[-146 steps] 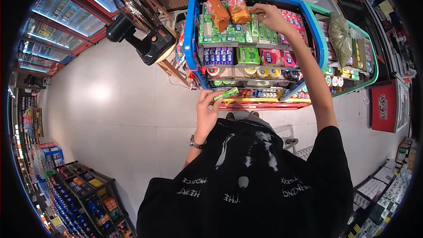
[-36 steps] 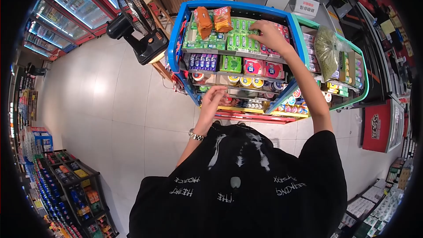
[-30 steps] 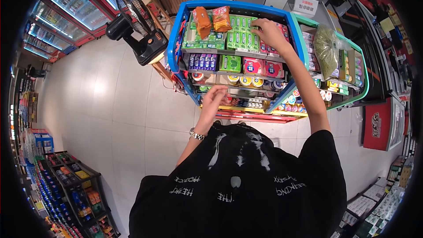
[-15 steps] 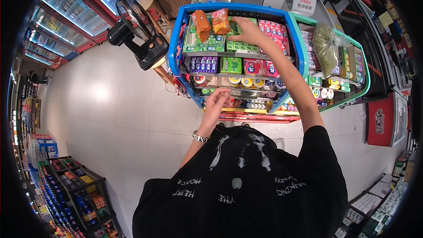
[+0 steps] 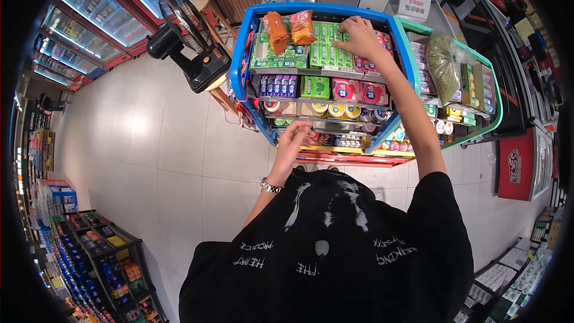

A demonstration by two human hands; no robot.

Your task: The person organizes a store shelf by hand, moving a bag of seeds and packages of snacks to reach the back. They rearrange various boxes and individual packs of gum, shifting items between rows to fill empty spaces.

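My right hand (image 5: 365,40) reaches over the top shelf of a blue-framed display rack (image 5: 242,54). Its thumb is apart from the fingers, which lie on or just above the packs at the line between green gum packs (image 5: 323,54) and pink packs (image 5: 360,66). I cannot make out anything held in it. Two orange snack bags (image 5: 275,33) lie on the green packs to the left of this hand. Lower down, my left hand (image 5: 293,139) hovers in front of the lower shelves, fingers loosely bent and apart, with a metal watch on the wrist.
Below the top shelf are purple packs (image 5: 277,86), a green box (image 5: 315,87) and round tubs (image 5: 336,111). A black fan (image 5: 191,42) rests on a wooden stool at left. A green-framed rack (image 5: 496,104) with a clear bag (image 5: 442,69) adjoins on the right.
My right hand has moved right, from the green packs toward the pink ones, uncovering more green packs. My left hand stays nearly still.
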